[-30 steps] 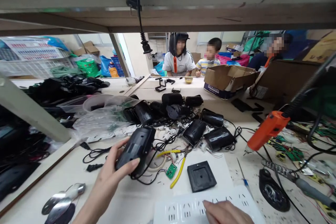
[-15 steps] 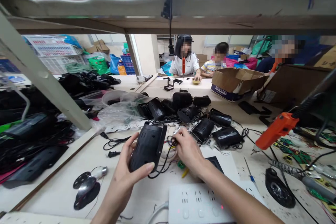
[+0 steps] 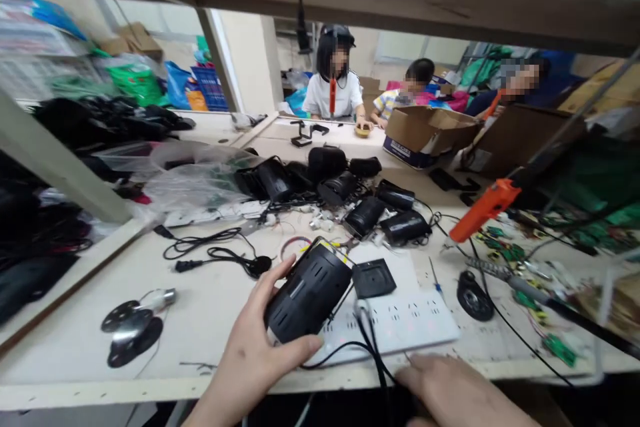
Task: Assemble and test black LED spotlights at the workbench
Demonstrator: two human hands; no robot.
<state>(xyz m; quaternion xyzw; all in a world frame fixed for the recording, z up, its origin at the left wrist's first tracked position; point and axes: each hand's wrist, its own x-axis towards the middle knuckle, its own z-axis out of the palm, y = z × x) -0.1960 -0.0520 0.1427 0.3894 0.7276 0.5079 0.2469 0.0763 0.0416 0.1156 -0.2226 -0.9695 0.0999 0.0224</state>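
Observation:
My left hand (image 3: 267, 333) is wrapped round a black plastic housing (image 3: 310, 293), a slotted, rounded cylinder held tilted above the table. A thin black cable (image 3: 371, 337) runs from the housing across a white power strip (image 3: 425, 320) and down over the table's front edge. My right hand (image 3: 445, 380), partly blurred, is at that edge with its fingers closed at the cable. Just right of the housing, a flat square black plastic piece (image 3: 374, 278) lies against the strip.
Several similar black housings (image 3: 365, 217) are heaped at mid-table. Left lie a coiled plug cable (image 3: 225, 257) and a metal disc part (image 3: 133, 333). An orange electric screwdriver (image 3: 485, 210) hangs on the right near a screwdriver (image 3: 436, 277) and circuit boards (image 3: 560, 349). People sit opposite.
My right hand has moved from beside the housing's top down to the table's front edge, drawing the cable with it. The housing has moved slightly right and turned. The view has tilted down.

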